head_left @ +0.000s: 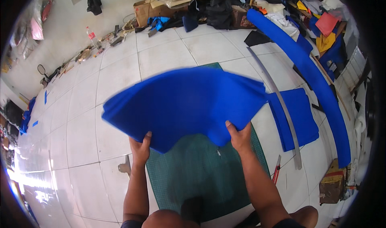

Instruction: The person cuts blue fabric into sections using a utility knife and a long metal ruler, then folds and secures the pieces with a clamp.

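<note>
A stack of blue fabric pieces [181, 103] is lifted above the green cutting mat [181, 187], bowed in the middle and slightly blurred. My left hand [140, 147] grips its near left edge, thumb on top and fingers underneath. At the near right edge, my right hand [240, 136] pinches the fabric the same way. Beneath the stack, part of the mat is hidden. A long metal ruler [277, 95] lies to the right, across a folded blue fabric pile [305, 115]. A red utility knife [276, 169] rests beside the mat's right edge.
A long roll of blue fabric [309, 71] lies on the right. Heaped scraps [321, 31] fill the far right corner. Along the back wall are a cardboard box [142, 13] and a plastic bottle [92, 37]. A flat metal tool [125, 167] lies left of the mat.
</note>
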Motion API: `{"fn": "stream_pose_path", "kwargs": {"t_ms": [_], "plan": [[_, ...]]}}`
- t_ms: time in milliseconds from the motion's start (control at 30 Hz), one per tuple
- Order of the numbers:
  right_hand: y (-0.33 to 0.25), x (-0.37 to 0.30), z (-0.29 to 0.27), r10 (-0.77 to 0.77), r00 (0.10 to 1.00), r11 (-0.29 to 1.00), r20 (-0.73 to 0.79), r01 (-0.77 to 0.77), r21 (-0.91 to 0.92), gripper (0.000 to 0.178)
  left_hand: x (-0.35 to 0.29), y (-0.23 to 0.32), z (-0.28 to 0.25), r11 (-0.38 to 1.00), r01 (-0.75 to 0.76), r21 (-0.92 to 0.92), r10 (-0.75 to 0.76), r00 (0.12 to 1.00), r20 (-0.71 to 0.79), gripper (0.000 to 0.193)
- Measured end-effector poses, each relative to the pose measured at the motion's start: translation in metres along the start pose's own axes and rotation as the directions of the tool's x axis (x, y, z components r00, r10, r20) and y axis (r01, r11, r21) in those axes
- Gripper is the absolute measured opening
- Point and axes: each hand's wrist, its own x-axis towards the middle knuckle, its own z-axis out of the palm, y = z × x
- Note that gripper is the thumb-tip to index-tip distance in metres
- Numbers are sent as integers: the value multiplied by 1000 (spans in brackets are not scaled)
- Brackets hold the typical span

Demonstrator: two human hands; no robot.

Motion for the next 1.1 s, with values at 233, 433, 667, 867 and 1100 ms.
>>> {"fn": "stream_pose_path", "kwargs": {"t_ms": [233, 433, 667, 867, 1100], "plan": [[41, -3, -12, 100, 995, 992, 31, -102, 79, 54, -8, -16, 15, 983, 139, -121, -129, 988, 83, 43], [49, 7, -9, 48, 999, 997, 10, -48, 68, 53, -11, -22, 16, 991, 104, -85, -101, 994, 36, 43], [56, 8, -10, -1, 1000, 1000, -20, 2, 28, 53, -11, -36, 14, 987, 108, -115, -102, 993, 55, 46], [48, 3, -1, -3, 1000, 998, -19, 4, 58, 51, -14, -36, 12, 986, 101, -129, -103, 995, -8, 47], [-6, 37, 7, -18, 1000, 971, -17, 13, -238, 45, 15, 15, 15, 984, 152, 91, -147, 987, -67, 41]]}}
